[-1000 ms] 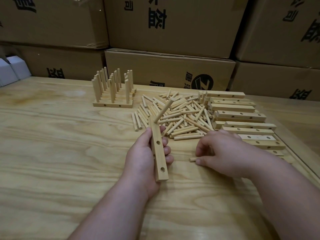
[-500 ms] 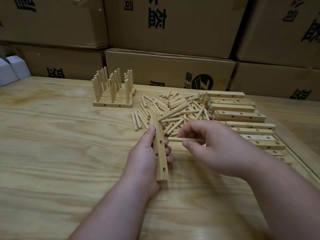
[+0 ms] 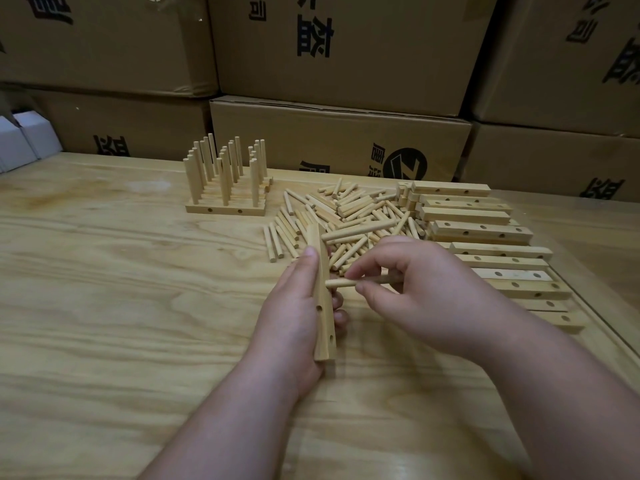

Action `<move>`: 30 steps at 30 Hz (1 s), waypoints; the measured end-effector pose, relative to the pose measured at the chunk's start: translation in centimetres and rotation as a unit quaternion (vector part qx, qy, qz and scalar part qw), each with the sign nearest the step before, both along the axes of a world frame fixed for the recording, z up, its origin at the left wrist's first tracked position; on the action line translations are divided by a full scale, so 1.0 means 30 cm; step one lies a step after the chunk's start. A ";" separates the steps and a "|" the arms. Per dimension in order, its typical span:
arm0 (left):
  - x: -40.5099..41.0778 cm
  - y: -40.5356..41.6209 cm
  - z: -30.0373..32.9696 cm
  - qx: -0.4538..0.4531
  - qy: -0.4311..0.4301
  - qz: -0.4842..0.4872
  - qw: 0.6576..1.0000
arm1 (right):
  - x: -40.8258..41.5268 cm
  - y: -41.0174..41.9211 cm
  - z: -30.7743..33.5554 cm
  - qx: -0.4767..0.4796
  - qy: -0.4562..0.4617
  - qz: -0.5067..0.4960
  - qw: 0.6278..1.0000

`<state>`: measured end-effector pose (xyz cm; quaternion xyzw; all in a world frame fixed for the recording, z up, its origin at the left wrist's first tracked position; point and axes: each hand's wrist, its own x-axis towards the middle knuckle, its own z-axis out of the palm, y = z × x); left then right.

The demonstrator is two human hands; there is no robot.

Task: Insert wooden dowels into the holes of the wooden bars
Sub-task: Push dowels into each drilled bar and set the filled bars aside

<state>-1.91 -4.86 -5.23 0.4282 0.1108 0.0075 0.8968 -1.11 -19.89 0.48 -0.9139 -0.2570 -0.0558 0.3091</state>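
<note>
Worktop (image 3: pixel 104 289) centre: left hand (image 3: pixel 294 317) grips bar (image 3: pixel 322 299), running near-to-far; right hand (image 3: pixel 415 289) pinches dowel (image 3: pixel 346 283) crosswise, tip meeting bar's side.

A light plywood table (image 3: pixel 121 289) with strong grain carries everything. Just beyond the fingers (image 3: pixel 363 268) of the right hand lies a loose heap of wooden dowels (image 3: pixel 346 216), strewn at all angles directly on the tabletop. To the right of those fingers, empty drilled wooden bars (image 3: pixel 485 233) lie side by side in a row that runs from the table's far part toward the near right edge. Well beyond the left hand's fingers (image 3: pixel 341 317) and off to their left stands a group of finished bars (image 3: pixel 225 206), packed together, each with dowels standing upright in it. Cardboard boxes (image 3: pixel 339 147) are stacked along the table's far edge.
</note>
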 end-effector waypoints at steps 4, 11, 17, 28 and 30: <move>-0.004 -0.003 0.002 0.015 -0.010 0.001 1.000 | 0.000 0.004 -0.005 -0.026 -0.009 -0.018 0.999; -0.012 -0.011 0.006 0.045 -0.027 0.000 0.999 | 0.000 0.017 -0.011 -0.032 -0.022 -0.052 0.998; -0.011 -0.007 0.009 0.040 -0.013 0.007 0.999 | 0.001 0.014 -0.009 -0.003 -0.013 -0.051 0.999; 0.009 0.021 0.018 -0.098 0.058 0.014 0.993 | 0.062 -0.050 -0.074 0.045 -0.073 -0.104 0.991; 0.010 0.023 0.019 -0.104 0.062 0.009 0.993 | 0.081 -0.055 -0.111 -0.066 -0.075 -0.112 0.989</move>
